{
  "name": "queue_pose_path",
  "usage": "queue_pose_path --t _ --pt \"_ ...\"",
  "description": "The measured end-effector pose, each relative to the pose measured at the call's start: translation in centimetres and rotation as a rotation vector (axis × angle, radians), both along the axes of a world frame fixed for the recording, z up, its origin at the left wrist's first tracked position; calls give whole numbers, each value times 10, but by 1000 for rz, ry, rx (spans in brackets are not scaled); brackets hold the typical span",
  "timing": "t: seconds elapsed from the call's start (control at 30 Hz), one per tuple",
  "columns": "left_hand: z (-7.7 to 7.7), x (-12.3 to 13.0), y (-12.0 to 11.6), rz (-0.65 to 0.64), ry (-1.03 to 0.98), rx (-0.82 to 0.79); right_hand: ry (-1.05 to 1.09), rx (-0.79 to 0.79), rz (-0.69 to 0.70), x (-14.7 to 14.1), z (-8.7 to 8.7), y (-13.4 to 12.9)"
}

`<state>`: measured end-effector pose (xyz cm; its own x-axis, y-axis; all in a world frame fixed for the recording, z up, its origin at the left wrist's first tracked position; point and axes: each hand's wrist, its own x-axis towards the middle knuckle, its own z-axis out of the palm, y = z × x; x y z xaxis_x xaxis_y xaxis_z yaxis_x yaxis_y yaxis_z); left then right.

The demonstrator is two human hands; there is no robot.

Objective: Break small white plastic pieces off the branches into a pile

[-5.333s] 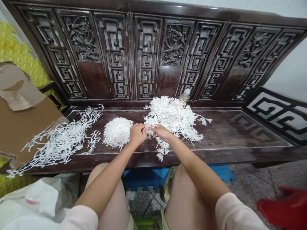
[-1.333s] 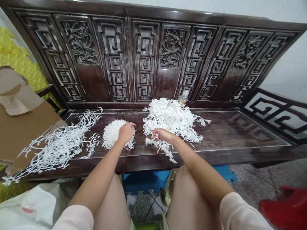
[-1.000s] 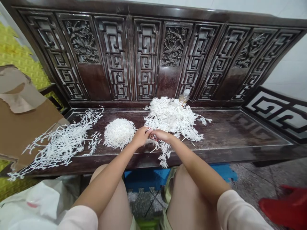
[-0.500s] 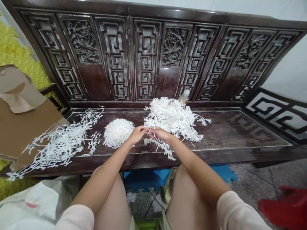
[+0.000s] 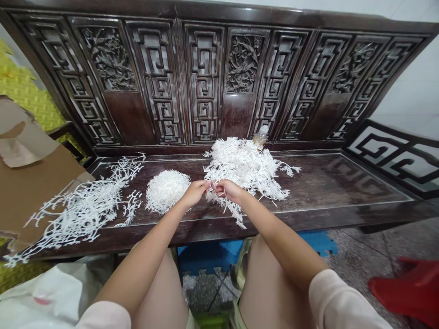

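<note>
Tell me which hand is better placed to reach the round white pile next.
Probably the left hand: it is nearer the round white pile, with its forearm on that side. The right hand is beyond it, by the larger loose heap.

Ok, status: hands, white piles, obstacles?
Left hand, right hand close together at leafy pile; right holding white sprig, left's grip unclear. Bottle behind pile, clear of hands.

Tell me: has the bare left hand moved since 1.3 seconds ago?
Yes: judged by the dark, carved wooden bench, the left hand moved rightward, from the round pile of white bits to beside the right hand.
</note>
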<state>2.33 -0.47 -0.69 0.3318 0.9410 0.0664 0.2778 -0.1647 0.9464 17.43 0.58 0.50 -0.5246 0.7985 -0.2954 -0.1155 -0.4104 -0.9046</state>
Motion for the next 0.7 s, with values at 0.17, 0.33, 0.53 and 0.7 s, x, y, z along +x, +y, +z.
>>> queue_pose_path --t 0.17,0.33,0.53,0.7 --pt "25 3 -14 -17 -257 -67 232 -6 -34 -1 22 -8" --pt "47 5 -28 -147 -247 -45 292 55 -31 3 38 -18" --pt "50 9 -30 -173 -260 -5 181 232 -225 -3 39 -23" --pt "51 9 -34 -102 -270 30 -171 751 -450 -10 35 -19"
